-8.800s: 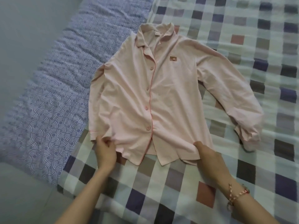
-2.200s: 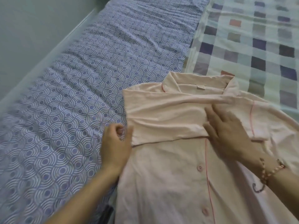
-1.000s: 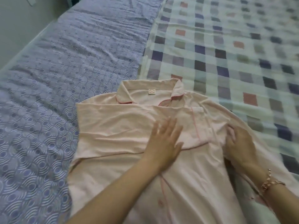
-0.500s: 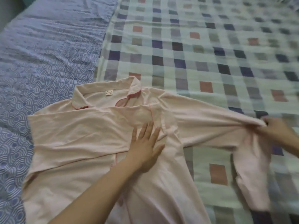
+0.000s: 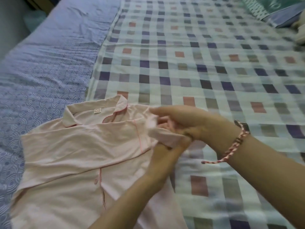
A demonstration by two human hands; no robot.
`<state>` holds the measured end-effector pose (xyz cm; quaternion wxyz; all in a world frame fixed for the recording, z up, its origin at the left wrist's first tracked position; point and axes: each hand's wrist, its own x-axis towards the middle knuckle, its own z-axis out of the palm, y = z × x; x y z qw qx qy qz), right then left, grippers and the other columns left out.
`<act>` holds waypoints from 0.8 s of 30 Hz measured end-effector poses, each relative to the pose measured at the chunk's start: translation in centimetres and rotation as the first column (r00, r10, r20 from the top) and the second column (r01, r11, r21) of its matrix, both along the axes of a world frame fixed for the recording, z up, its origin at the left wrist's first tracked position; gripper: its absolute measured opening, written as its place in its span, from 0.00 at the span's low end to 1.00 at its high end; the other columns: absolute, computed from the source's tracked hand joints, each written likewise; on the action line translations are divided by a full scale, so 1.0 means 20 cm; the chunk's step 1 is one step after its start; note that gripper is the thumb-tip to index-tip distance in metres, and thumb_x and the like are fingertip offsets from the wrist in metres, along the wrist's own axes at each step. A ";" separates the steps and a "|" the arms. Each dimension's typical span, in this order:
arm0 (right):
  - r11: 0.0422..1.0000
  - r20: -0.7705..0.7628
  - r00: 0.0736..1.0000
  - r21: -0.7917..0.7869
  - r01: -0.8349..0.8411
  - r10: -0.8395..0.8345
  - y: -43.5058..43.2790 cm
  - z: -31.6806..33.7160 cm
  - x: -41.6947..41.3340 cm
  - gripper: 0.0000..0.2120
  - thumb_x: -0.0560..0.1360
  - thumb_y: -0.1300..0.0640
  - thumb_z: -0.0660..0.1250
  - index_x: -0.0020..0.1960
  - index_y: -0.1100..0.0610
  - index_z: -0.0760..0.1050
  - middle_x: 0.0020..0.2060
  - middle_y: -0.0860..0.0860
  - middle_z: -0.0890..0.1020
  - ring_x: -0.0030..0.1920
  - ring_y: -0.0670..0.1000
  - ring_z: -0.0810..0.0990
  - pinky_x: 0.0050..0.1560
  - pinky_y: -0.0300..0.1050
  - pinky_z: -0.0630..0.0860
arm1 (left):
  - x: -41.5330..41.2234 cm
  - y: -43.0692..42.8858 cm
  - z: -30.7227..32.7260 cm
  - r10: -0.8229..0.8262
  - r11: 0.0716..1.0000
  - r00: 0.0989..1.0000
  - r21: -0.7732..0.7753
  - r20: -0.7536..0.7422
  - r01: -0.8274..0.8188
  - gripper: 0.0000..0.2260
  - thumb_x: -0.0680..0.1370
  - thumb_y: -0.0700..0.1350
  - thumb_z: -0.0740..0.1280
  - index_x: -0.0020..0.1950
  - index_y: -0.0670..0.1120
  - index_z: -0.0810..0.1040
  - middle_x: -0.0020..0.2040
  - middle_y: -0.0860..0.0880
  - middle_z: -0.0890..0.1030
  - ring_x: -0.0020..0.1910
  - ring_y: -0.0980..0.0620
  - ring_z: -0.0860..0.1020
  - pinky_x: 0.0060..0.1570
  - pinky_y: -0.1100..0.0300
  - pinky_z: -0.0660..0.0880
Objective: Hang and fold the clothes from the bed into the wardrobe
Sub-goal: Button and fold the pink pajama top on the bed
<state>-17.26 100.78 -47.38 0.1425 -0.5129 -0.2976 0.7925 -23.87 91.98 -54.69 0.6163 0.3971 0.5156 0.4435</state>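
Head view, folding in progress. A pink shirt (image 5: 66, 192) lies flat on the bed, buttoned front up, mostly to the left of the two hands and partly beneath them. Its long axis runs straight away from the onlooker's side, with the collar (image 5: 97, 111) at the far end, beyond and left of the hands, and the hem near the person, out of frame.

The hands are close together at the shirt's right edge. The right hand (image 5: 184, 123), with a braided bracelet (image 5: 236, 141) on its wrist, has its fingers curled round the bunched free sleeve (image 5: 165, 137). The left hand (image 5: 165, 157) comes up from below and meets the sleeve's underside; blur hides whether it pinches.

The free sleeve lies crosswise, pointing from the right hand toward the shirt's chest. The folded sleeve (image 5: 74, 142) already crosses the chest, left of both hands.

The likely next move carries the free sleeve leftward over the chest. The checked blanket (image 5: 214, 71) lies beyond the hands and to their right.
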 end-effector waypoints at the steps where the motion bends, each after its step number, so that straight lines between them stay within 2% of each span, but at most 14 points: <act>1: 0.999 -0.134 0.990 -0.019 0.034 -0.036 0.01 0.04 -0.05 0.08 0.78 0.60 0.63 0.48 0.66 0.71 0.41 0.60 0.77 0.29 0.51 0.81 0.29 0.41 0.80 | -0.09 0.01 0.03 0.089 0.995 0.994 -0.049 0.058 -0.086 0.10 0.70 0.51 0.68 0.45 0.46 0.83 0.41 0.52 0.84 0.42 0.59 0.81 0.44 0.66 0.77; 3: 0.994 -0.305 0.946 -0.016 0.107 -0.107 0.05 0.07 -0.09 0.08 0.78 0.62 0.61 0.52 0.68 0.70 0.48 0.65 0.76 0.37 0.57 0.82 0.39 0.47 0.82 | -0.34 0.01 0.03 0.232 0.963 0.956 -0.179 0.179 -0.200 0.09 0.69 0.39 0.67 0.30 0.42 0.83 0.31 0.48 0.80 0.30 0.55 0.78 0.33 0.65 0.75; 4: 0.990 -0.305 0.944 0.027 0.141 -0.126 0.08 0.08 -0.08 0.08 0.78 0.62 0.61 0.53 0.67 0.70 0.48 0.64 0.78 0.40 0.57 0.82 0.43 0.48 0.81 | -0.51 0.01 -0.01 0.277 0.943 0.943 -0.241 0.185 -0.230 0.08 0.66 0.37 0.67 0.27 0.41 0.82 0.29 0.46 0.79 0.28 0.54 0.77 0.31 0.63 0.74; 5: 0.980 -0.245 0.959 0.100 0.170 -0.142 0.11 0.05 -0.07 0.07 0.78 0.61 0.61 0.53 0.65 0.72 0.47 0.61 0.79 0.40 0.55 0.82 0.43 0.46 0.81 | -0.67 0.00 -0.03 0.306 0.917 0.948 -0.297 0.089 -0.268 0.09 0.65 0.36 0.68 0.24 0.40 0.81 0.27 0.45 0.78 0.25 0.53 0.76 0.28 0.63 0.75; 7: 0.954 0.011 0.990 0.267 0.133 -0.141 0.12 -0.07 -0.07 0.07 0.78 0.62 0.61 0.53 0.63 0.75 0.43 0.57 0.79 0.37 0.50 0.79 0.40 0.41 0.80 | -1.01 -0.02 -0.15 0.271 0.862 0.909 -0.339 -0.317 -0.376 0.20 0.72 0.40 0.66 0.19 0.40 0.76 0.21 0.46 0.75 0.23 0.50 0.73 0.25 0.64 0.73; 8: 0.949 0.152 0.982 0.310 0.064 -0.116 0.10 -0.14 -0.07 0.07 0.78 0.63 0.61 0.54 0.63 0.75 0.40 0.56 0.78 0.34 0.49 0.77 0.37 0.40 0.77 | -1.16 -0.04 -0.21 0.228 0.821 0.833 -0.359 -0.504 -0.443 0.20 0.73 0.44 0.65 0.20 0.41 0.75 0.22 0.47 0.73 0.25 0.48 0.71 0.30 0.62 0.73; 10: 0.935 0.376 0.926 0.340 -0.102 -0.036 0.04 -0.30 -0.10 0.07 0.78 0.64 0.60 0.53 0.61 0.76 0.38 0.55 0.77 0.32 0.49 0.75 0.33 0.40 0.73 | -1.33 -0.07 -0.29 0.159 0.705 0.656 -0.381 -0.738 -0.599 0.16 0.77 0.41 0.62 0.29 0.40 0.72 0.30 0.42 0.72 0.31 0.46 0.69 0.42 0.54 0.73; 12: 0.875 0.512 0.859 0.419 -0.243 -0.007 0.00 -0.46 -0.13 0.08 0.77 0.65 0.61 0.54 0.63 0.75 0.41 0.56 0.79 0.36 0.52 0.77 0.36 0.43 0.75 | -1.33 -0.12 -0.31 -0.037 0.837 0.500 -0.300 -0.865 -0.458 0.13 0.79 0.48 0.62 0.41 0.40 0.75 0.41 0.37 0.78 0.41 0.43 0.76 0.45 0.54 0.71; 15: 0.563 0.727 0.685 0.586 -0.583 -0.047 -0.04 -0.63 -0.18 0.11 0.77 0.64 0.59 0.57 0.61 0.75 0.51 0.56 0.79 0.49 0.55 0.77 0.51 0.47 0.73 | -1.24 -0.28 -0.38 -0.064 0.929 0.434 -0.212 -0.899 -0.303 0.26 0.65 0.68 0.66 0.47 0.47 0.79 0.46 0.40 0.81 0.50 0.41 0.79 0.44 0.53 0.75; 17: 0.387 0.749 0.662 0.621 -0.681 -0.037 -0.07 -0.68 -0.25 0.10 0.77 0.62 0.59 0.55 0.58 0.76 0.51 0.55 0.78 0.52 0.56 0.75 0.54 0.47 0.71 | -1.24 -0.37 -0.42 -0.128 0.935 0.196 -0.184 -0.972 -0.302 0.25 0.66 0.64 0.63 0.55 0.48 0.76 0.52 0.44 0.78 0.54 0.41 0.76 0.51 0.49 0.74; 19: 0.330 0.724 0.687 0.637 -0.697 0.054 -0.13 -0.69 -0.32 0.04 0.78 0.58 0.60 0.47 0.55 0.74 0.45 0.53 0.78 0.46 0.54 0.74 0.48 0.45 0.70 | -1.28 -0.40 -0.42 -0.052 0.970 0.048 -0.062 -0.997 -0.235 0.21 0.68 0.56 0.57 0.52 0.43 0.76 0.49 0.40 0.78 0.50 0.38 0.77 0.46 0.47 0.75; 20: 0.293 0.743 0.660 0.610 -0.736 0.112 -0.16 -0.70 -0.35 0.05 0.78 0.54 0.60 0.45 0.54 0.71 0.43 0.52 0.77 0.43 0.53 0.74 0.46 0.46 0.69 | -1.29 -0.42 -0.41 0.003 0.985 -0.006 0.004 -1.000 -0.175 0.22 0.68 0.55 0.57 0.51 0.42 0.76 0.49 0.39 0.77 0.48 0.37 0.77 0.44 0.46 0.76; 22: 0.145 0.857 0.495 0.477 -0.867 0.143 -0.23 -0.73 -0.34 0.11 0.78 0.46 0.58 0.46 0.54 0.68 0.43 0.51 0.73 0.44 0.53 0.72 0.46 0.46 0.67 | -1.33 -0.44 -0.42 0.128 0.991 -0.086 0.130 -0.988 -0.022 0.25 0.69 0.57 0.58 0.58 0.42 0.74 0.55 0.38 0.75 0.53 0.39 0.75 0.48 0.46 0.74; 24: 0.022 0.913 0.404 0.404 -0.915 0.059 -0.27 -0.76 -0.28 0.15 0.73 0.41 0.53 0.46 0.53 0.66 0.42 0.49 0.70 0.44 0.52 0.70 0.46 0.46 0.64 | -1.33 -0.46 -0.42 0.192 0.973 -0.084 0.178 -0.978 0.144 0.27 0.70 0.60 0.59 0.62 0.45 0.70 0.59 0.40 0.72 0.56 0.43 0.70 0.52 0.49 0.68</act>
